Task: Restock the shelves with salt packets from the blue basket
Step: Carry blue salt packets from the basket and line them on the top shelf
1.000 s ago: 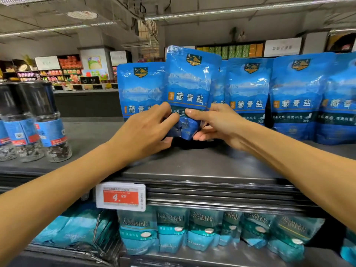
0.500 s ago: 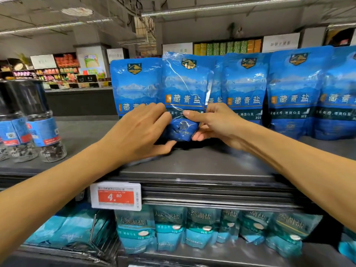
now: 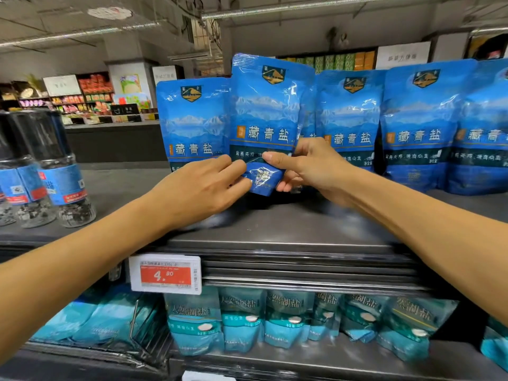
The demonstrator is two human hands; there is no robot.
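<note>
Your hands meet at the bottom of one blue salt packet [image 3: 264,116]: your left hand [image 3: 200,188] pinches its lower left edge, your right hand [image 3: 310,166] grips the lower right with the thumb laid across the front. You hold the packet upright, its crumpled bottom corner just above the dark top shelf [image 3: 275,229], and its top stands higher than the row of matching blue packets [image 3: 412,127] lined up behind and on both sides of it. Left of you on the same shelf stand clear grinder bottles [image 3: 63,171] with blue labels. A red price tag [image 3: 165,274] hangs on the shelf edge, and teal salt bags [image 3: 242,317] fill the shelf below.
</note>
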